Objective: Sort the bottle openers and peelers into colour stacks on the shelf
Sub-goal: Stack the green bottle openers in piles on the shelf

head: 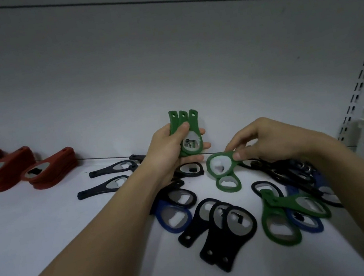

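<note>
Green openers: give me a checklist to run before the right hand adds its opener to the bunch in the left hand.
1. Left hand grips the green bunch: ok.
2. Right hand pinches a green opener: ok.
3. Colours match: ok.
4. The bunch's handles are squared up: not ok, fanned apart.
5. Second green opener just below is free of the pinched one: cannot tell.
6. Green ones left in the pile: not ok, at least two remain.

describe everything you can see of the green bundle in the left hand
The fanned bundle of three green plastic bottle openers stands upright above the white shelf, handle ends with small holes pointing up. The front one shows a shiny oval metal insert in its rounded head. The left hand grips it, thumb across the front and fingertips wrapping behind.
</note>
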